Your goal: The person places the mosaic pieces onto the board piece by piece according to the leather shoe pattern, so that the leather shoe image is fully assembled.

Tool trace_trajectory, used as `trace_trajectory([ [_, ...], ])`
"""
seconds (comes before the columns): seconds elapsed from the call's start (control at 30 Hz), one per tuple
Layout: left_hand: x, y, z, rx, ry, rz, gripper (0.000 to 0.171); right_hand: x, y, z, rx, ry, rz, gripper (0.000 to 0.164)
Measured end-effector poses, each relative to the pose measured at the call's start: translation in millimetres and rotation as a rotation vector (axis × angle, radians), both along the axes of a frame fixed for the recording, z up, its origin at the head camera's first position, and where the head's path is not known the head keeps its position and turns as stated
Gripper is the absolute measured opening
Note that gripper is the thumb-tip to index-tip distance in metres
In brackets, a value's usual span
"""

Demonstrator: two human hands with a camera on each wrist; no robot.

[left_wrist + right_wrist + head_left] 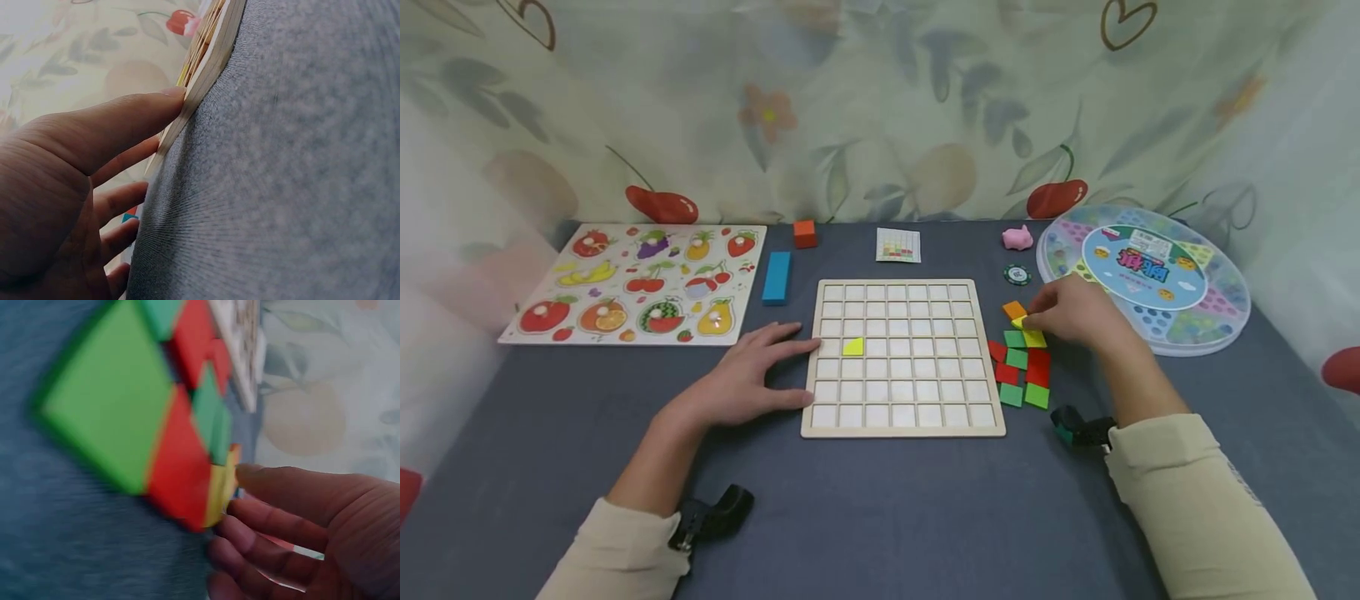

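Observation:
A wooden grid board [903, 432] with white squares lies flat in the middle, one yellow tile [853, 347] in its left part. My left hand [741, 375] rests at the board's left edge, fingers spread. In the left wrist view its thumb [131, 119] touches the board's side. Over the far end of a cluster of coloured tiles, my right hand [1071, 312] pinches a small yellow tile [1018, 323] between thumb and fingertips. Around it lie an orange tile [1013, 310], another yellow tile [1034, 339], and several red and green tiles [112, 400].
A fruit picture board [632, 283] lies at the left, near a blue block [777, 277] and an orange cube [805, 234]. Behind the grid lies a small pattern card [898, 245]. At the right are a pink pig [1017, 238], a poker chip [1017, 275] and a round game box [1217, 287].

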State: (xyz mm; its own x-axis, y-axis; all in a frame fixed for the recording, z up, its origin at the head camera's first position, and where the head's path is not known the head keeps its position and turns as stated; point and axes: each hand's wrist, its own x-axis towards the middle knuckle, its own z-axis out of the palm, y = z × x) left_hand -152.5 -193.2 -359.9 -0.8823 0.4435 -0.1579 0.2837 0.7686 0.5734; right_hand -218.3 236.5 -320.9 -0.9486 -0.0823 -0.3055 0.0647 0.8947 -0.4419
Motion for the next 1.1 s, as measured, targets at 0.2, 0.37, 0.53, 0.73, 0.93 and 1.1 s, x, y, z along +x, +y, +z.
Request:
trace_trajectory([
  [0.2, 0.8, 2, 1.2, 0.008, 0.011, -0.007, 0.074, 2.0, -1, -8.1, 0.037, 0.020, -0.040, 0.039],
  [0.37, 1.3, 2, 1.1, 0.007, 0.008, -0.006, 0.074, 3.2, -3, -10.6, -0.008, 0.013, -0.032, 0.031],
  [0.53, 1.4, 0, -0.7, 0.002, 0.005, -0.001, 0.074, 2.4, -2, -14.2, -0.061, 0.031, -0.028, 0.026],
  [0.73, 1.6, 0, -0.7, 0.002, 0.005, -0.003, 0.074, 3.9, 8, -13.5, -0.160, 0.069, -0.030, 0.026],
  [0.93, 2.0, -1, -0.8, 0.002, 0.004, -0.001, 0.074, 6.8, -3, 0.5, -0.280, 0.068, -0.036, 0.034],
  [1.1, 1.6, -1, -0.8, 0.005, 0.001, -0.003, 0.074, 8.5, -32, 10.5, -0.422, -0.004, 0.053, 0.033],
])
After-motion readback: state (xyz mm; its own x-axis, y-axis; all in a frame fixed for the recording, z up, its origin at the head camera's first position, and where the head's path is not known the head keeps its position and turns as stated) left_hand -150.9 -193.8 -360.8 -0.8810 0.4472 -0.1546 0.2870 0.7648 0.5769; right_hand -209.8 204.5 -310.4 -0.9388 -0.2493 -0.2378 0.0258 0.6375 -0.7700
